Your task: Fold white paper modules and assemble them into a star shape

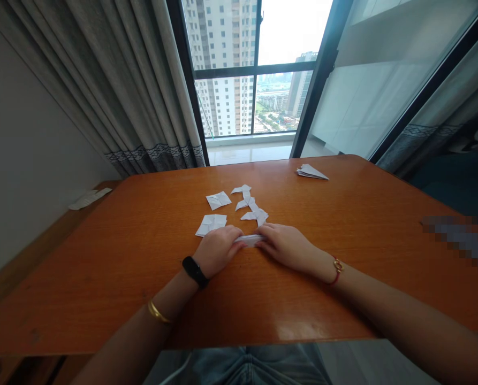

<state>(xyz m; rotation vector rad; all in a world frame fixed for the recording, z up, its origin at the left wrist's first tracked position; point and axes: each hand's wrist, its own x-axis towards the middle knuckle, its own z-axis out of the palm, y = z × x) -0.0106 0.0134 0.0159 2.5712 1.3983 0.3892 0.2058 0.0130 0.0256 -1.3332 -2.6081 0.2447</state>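
Note:
A narrow folded strip of white paper point(250, 241) spans the gap between my two hands, just above or on the table. My left hand point(219, 247) pinches its left end, fingers closed. At its right end, my right hand point(285, 243) grips it the same way. Directly beyond my left hand lies a folded white paper square point(212, 223), with a second paper square point(218, 200) farther back. Several folded paper pieces with pointed arms point(250, 203) lie in a row beyond the strip, the nearest close to my right fingers.
The orange-brown wooden table point(142, 278) reaches toward a window. A pointed folded paper bundle point(311, 171) sits near its far right edge. A blurred, pixelated object point(463, 238) lies at the right edge. Some paper point(89, 199) rests on a ledge at the left.

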